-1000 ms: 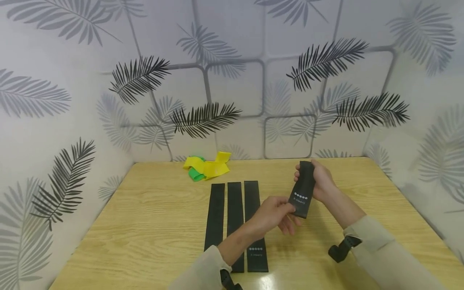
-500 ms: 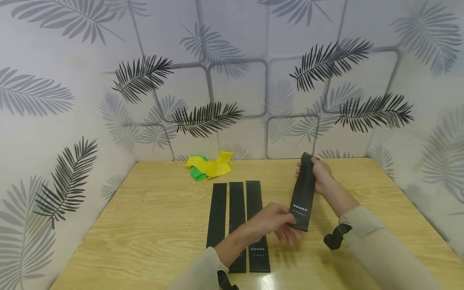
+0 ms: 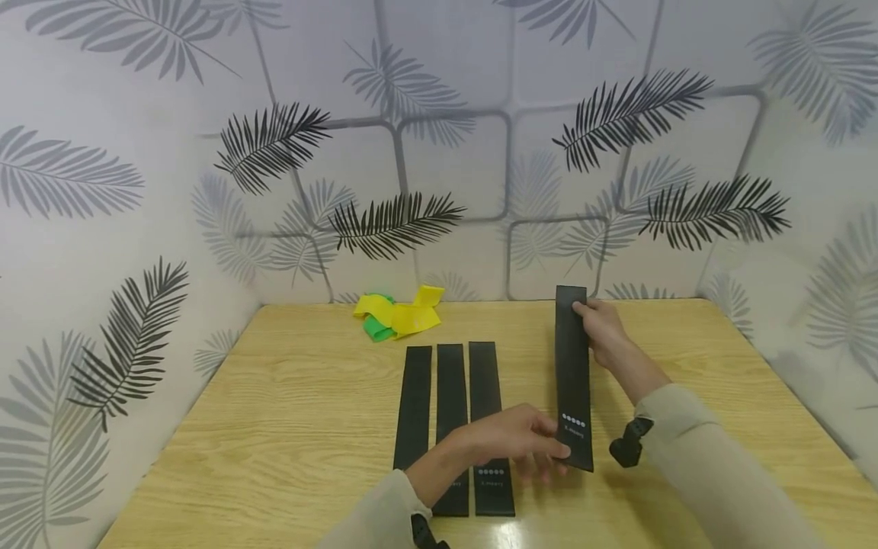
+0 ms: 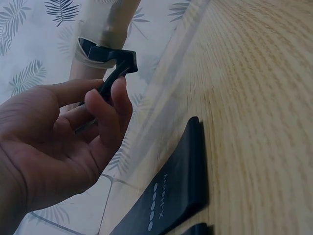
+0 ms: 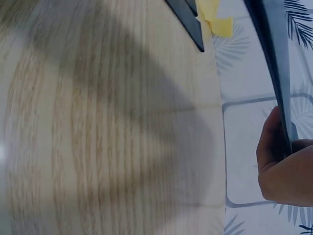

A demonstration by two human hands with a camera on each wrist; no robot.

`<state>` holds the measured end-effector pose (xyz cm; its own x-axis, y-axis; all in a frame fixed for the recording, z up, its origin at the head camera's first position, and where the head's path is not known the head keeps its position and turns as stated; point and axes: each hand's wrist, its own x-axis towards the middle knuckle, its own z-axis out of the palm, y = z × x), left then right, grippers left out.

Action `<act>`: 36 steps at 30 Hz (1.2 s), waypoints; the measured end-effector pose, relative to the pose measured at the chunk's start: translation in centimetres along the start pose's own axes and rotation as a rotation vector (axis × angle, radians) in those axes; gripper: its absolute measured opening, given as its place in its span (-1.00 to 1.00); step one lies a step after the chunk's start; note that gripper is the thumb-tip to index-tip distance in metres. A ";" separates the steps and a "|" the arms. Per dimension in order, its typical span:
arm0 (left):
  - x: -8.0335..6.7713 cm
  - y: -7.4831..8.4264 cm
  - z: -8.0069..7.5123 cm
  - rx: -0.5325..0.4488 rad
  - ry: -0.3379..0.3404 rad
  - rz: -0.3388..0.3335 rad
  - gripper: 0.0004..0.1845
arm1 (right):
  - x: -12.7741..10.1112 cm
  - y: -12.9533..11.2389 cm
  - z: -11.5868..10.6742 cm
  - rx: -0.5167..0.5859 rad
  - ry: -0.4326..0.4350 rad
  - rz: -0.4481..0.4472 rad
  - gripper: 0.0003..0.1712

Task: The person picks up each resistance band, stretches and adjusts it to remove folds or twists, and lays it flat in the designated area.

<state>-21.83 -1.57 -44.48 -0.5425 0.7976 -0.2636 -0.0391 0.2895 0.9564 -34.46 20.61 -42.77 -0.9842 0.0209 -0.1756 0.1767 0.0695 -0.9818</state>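
A flat black resistance band (image 3: 573, 358), printed with "X-Heavy" and a row of white dots, is stretched out lengthwise above the table's right half. Near its far end my right hand (image 3: 605, 332) grips the edge, thumb on top. At the printed near end my left hand (image 3: 514, 436) pinches a corner between thumb and fingers. The left wrist view shows that band edge-on between the fingertips (image 4: 120, 88). Left of it lie three more black bands, the left one (image 3: 414, 396), the middle one (image 3: 451, 389) and the right one (image 3: 485, 377), side by side; my left forearm partly covers them.
Crumpled yellow (image 3: 414, 316) and green (image 3: 377, 329) bands lie together at the table's back edge. The wooden table (image 3: 288, 427) meets a leaf-patterned wall (image 3: 453, 175) behind and at both sides. Each wrist carries a black strapped camera (image 3: 626, 450).
The held band has gone from folded short to drawn out long and straight. My left hand has moved nearer with its printed end, while my right hand has stayed near the far end.
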 end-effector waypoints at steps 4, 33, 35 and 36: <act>-0.1 -0.4 -0.3 0.066 -0.017 -0.018 -0.78 | 0.2 0.7 0.5 -0.088 -0.001 -0.011 -0.37; -0.4 -2.2 -2.1 0.067 -0.383 -0.224 -0.71 | 1.0 4.6 5.5 -0.622 -0.059 -0.152 -0.65; -0.2 -2.3 -2.1 0.063 -0.387 -0.230 -0.71 | 1.0 4.8 5.5 -0.645 -0.066 -0.162 -0.63; -0.2 -2.4 -2.0 0.062 -0.389 -0.233 -0.71 | 1.0 4.8 5.6 -0.651 -0.070 -0.167 -0.63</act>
<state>-23.33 -3.49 -46.45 -0.1695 0.8434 -0.5099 -0.0658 0.5066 0.8597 -34.68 15.41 -48.09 -0.9932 -0.1051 -0.0509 -0.0304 0.6536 -0.7563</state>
